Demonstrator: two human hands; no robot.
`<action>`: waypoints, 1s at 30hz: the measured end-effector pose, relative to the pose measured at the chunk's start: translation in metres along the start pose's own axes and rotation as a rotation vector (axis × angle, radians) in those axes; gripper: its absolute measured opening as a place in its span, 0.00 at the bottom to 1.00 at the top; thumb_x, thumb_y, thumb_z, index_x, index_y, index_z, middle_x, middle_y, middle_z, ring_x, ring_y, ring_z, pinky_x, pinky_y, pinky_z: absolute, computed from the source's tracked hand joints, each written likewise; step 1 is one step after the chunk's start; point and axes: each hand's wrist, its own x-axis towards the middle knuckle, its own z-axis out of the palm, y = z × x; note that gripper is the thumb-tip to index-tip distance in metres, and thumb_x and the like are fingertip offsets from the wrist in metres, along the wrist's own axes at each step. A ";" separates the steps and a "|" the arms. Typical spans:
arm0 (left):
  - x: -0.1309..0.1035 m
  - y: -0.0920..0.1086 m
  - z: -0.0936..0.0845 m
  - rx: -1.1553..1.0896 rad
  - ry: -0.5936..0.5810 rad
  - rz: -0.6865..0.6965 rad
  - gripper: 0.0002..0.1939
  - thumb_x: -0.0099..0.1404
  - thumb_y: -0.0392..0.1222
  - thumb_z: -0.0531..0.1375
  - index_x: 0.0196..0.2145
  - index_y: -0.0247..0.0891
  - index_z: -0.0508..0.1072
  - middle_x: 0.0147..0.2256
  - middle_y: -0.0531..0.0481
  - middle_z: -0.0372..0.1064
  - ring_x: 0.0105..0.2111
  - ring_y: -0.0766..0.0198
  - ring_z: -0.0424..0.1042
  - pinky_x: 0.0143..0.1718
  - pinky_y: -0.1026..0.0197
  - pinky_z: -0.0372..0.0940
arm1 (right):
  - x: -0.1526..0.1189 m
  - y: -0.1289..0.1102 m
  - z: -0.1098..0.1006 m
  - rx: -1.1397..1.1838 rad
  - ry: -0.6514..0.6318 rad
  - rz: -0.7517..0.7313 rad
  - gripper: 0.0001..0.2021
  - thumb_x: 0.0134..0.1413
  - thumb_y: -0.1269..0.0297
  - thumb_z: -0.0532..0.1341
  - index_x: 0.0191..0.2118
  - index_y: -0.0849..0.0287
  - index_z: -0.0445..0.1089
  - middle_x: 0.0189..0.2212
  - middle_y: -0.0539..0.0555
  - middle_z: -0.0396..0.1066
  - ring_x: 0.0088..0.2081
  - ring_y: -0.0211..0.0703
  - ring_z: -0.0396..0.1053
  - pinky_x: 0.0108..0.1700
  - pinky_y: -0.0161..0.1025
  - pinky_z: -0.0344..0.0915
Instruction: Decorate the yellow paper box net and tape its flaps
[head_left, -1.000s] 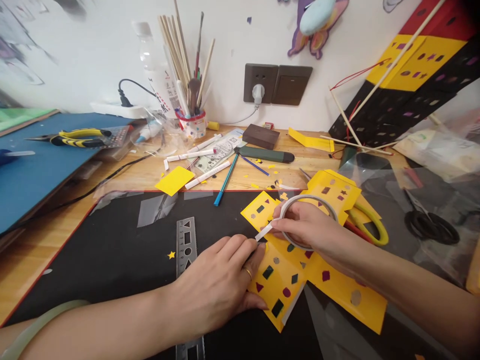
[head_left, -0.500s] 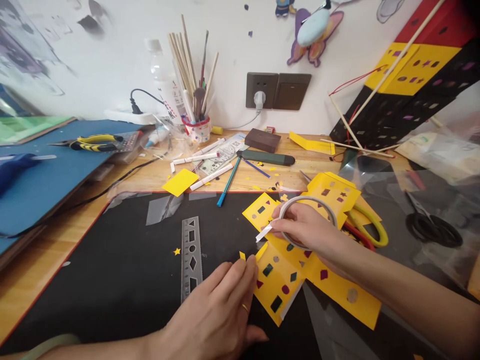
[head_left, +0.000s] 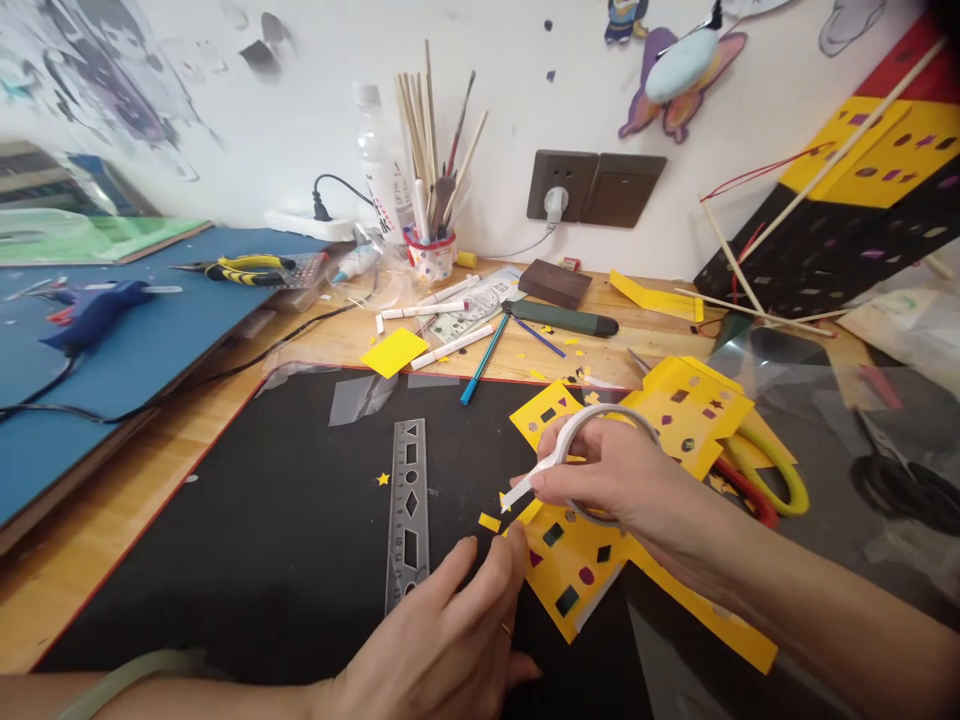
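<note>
Pinching a smooth ring of white tape (head_left: 568,438), the right hand (head_left: 611,468) has its fingers closed, a flat strip jutting out. The left hand (head_left: 450,630), fingers parted from the thumb and holding nothing, sits at the edge of glossy, shape-patterned yellow card (head_left: 559,570) on the black mat (head_left: 300,520), near a see-through ruler (head_left: 416,522).

A smooth, pale green bangle (head_left: 120,676) circles the left forearm (head_left: 262,697). A thin gold-coloured ring (head_left: 508,630) is on the left hand (head_left: 442,640). The right forearm (head_left: 780,580) is bare.
</note>
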 end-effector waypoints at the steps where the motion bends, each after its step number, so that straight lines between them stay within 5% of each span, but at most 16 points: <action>1: -0.001 0.001 0.000 0.001 0.003 -0.007 0.25 0.62 0.55 0.52 0.45 0.30 0.71 0.50 0.44 0.64 0.48 0.58 0.56 0.43 0.60 0.56 | 0.000 0.002 0.001 -0.012 0.001 0.005 0.08 0.38 0.69 0.63 0.27 0.58 0.64 0.26 0.48 0.67 0.31 0.39 0.66 0.33 0.34 0.58; 14: -0.011 0.002 0.003 -0.025 0.001 0.016 0.18 0.69 0.43 0.46 0.48 0.30 0.68 0.51 0.43 0.62 0.43 0.59 0.59 0.40 0.60 0.55 | 0.002 0.012 0.004 -0.114 0.012 0.080 0.07 0.37 0.68 0.63 0.26 0.58 0.63 0.25 0.48 0.66 0.31 0.41 0.66 0.30 0.34 0.57; 21: -0.012 0.002 0.004 -0.045 -0.003 0.015 0.18 0.69 0.41 0.45 0.49 0.29 0.67 0.52 0.43 0.61 0.42 0.60 0.59 0.40 0.60 0.56 | 0.004 0.006 0.007 -0.040 -0.028 0.196 0.09 0.36 0.71 0.63 0.25 0.59 0.61 0.15 0.41 0.57 0.16 0.27 0.49 0.19 0.31 0.43; 30: -0.013 0.002 0.004 -0.072 0.050 -0.003 0.18 0.68 0.42 0.48 0.47 0.28 0.68 0.51 0.41 0.63 0.43 0.59 0.59 0.42 0.59 0.55 | 0.006 0.006 0.008 -0.189 -0.030 0.204 0.09 0.36 0.70 0.62 0.27 0.58 0.62 0.17 0.43 0.60 0.20 0.31 0.57 0.22 0.31 0.50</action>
